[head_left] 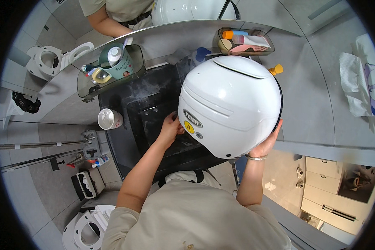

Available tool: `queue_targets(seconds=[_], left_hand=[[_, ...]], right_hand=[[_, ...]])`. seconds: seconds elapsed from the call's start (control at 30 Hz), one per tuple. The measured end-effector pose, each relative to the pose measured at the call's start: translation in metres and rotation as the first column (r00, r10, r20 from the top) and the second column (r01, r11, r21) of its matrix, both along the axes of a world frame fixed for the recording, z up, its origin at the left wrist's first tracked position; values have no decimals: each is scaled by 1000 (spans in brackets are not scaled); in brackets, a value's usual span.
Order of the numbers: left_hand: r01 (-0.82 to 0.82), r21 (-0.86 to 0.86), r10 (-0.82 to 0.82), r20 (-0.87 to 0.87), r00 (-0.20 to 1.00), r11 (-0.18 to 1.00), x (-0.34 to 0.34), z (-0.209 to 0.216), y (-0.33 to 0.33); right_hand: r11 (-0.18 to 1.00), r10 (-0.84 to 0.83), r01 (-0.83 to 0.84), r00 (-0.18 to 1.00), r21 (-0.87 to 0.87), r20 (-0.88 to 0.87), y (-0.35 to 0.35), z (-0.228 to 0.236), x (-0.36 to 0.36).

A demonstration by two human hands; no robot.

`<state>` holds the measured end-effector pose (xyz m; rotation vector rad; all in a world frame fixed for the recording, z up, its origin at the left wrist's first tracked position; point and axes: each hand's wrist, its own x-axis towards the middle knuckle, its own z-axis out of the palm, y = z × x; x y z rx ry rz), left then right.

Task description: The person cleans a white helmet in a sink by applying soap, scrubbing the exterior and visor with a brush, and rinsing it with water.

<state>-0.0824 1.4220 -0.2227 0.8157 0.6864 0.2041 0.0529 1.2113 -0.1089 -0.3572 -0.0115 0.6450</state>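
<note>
A large white helmet (233,106) with a glossy shell, an oval badge and round stickers on its side is held up over the black sink (148,137). My right hand (267,146), a bracelet at its wrist, grips the helmet by its lower right edge; most of its fingers are behind the shell. My left hand (171,130) is closed, its fingers curled in at the helmet's left edge. Whatever those fingertips pinch is hidden by the helmet and the hand.
A white cup (110,119) stands on the counter's left. Behind it, a smoky tray (89,88) carries a green mug (120,68) and toothbrushes. Another tray (260,49) with tubes is at the back right. A mirror spans the back; a toilet (87,229) is lower left.
</note>
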Motion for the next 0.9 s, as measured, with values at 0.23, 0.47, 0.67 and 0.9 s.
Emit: queue_targets(seconds=[0.23, 0.47, 0.67, 0.9], left_hand=[[115, 243, -101, -71, 992, 963, -2, -9, -5], [109, 270, -75, -133, 988, 957, -4, -17, -2], [214, 743, -227, -85, 970, 634, -17, -43, 16], [186, -76, -189, -37, 981, 980, 4, 10, 26]], right_hand=[[999, 33, -33, 999, 6, 25, -9, -22, 5], [999, 43, -46, 992, -26, -119, -17, -55, 13], [994, 77, -68, 991, 81, -111, -15, -73, 18], [961, -12, 15, 1000, -277, 13, -21, -97, 17]])
